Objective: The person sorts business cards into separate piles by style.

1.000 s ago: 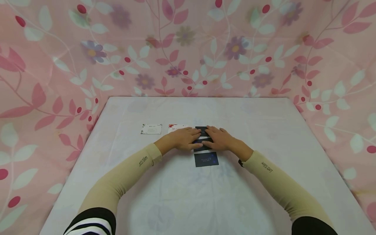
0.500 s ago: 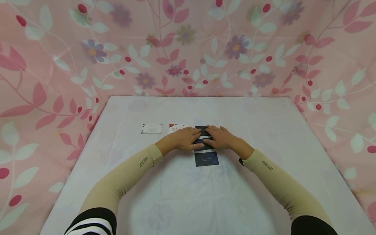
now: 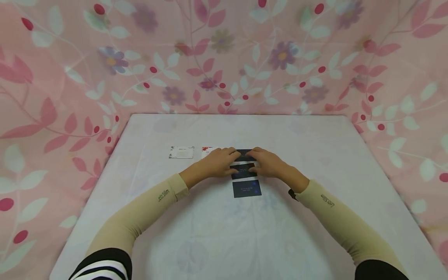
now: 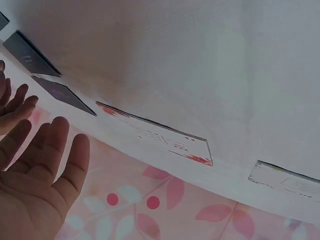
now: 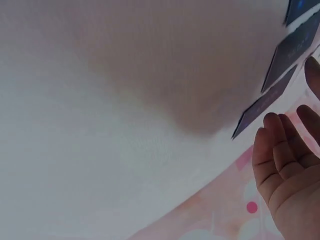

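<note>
Three dark business cards lie in a column on the white cloth: a far one [image 3: 245, 154], a middle one [image 3: 243, 171] and a near one [image 3: 247, 189]. My left hand [image 3: 218, 161] is over the left ends of the far two, its fingers loosely bent and holding nothing. Opposite it, my right hand [image 3: 267, 162] hovers at their right ends, fingers relaxed too. Both wrist views show the palms raised off the cards. Partly hidden behind my left hand in the head view, a white card with red floral corners [image 4: 155, 134] shows whole in the left wrist view.
Further left lies a white card with grey floral corners [image 3: 181, 152], level with the red-cornered one. The white cloth-covered table [image 3: 297, 132] ends at the back against a pink floral curtain [image 3: 224, 58].
My hands have lifted a little and drawn apart, the fingers bending more. More of the far and middle dark cards shows between them. The cards keep their places.
</note>
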The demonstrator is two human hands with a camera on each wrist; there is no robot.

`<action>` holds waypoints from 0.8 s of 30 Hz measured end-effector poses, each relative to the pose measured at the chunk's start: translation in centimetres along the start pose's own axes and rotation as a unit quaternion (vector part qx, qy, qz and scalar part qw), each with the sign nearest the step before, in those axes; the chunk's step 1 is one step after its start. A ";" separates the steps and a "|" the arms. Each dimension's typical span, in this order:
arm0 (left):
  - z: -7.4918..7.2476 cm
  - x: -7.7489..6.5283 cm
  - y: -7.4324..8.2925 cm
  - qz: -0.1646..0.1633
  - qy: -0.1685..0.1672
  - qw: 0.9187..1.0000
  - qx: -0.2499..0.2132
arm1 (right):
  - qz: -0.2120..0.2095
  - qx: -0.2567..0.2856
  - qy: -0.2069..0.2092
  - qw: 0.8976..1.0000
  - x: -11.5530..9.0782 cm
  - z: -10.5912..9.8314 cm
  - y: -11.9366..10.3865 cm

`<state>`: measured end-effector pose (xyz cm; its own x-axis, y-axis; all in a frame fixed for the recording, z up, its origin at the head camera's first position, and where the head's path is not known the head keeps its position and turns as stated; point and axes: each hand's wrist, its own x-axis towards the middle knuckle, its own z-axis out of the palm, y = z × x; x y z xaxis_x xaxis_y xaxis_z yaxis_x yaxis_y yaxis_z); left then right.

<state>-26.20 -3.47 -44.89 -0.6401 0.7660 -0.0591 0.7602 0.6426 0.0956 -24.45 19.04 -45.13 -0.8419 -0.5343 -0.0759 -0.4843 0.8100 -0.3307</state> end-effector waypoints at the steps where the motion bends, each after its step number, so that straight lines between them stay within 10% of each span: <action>1: 0.1 -0.1 0.0 -0.001 -0.003 1.000 -0.007 | 0.007 0.001 -0.007 1.000 -0.1 0.1 -0.1; 14: 1.3 -0.5 -0.7 -0.037 -0.065 0.995 -0.066 | 0.044 0.017 -0.038 0.998 0.1 1.1 -0.2; 24: 2.0 -1.3 -1.0 -0.036 -0.038 0.995 -0.081 | 0.000 0.078 0.008 0.997 0.0 1.3 0.1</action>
<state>-25.90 -5.13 -46.94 -0.6774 0.7210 -0.1458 0.6806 0.6896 0.2474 -24.19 18.84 -46.38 -0.8459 -0.5297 -0.0617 -0.4425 0.7618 -0.4731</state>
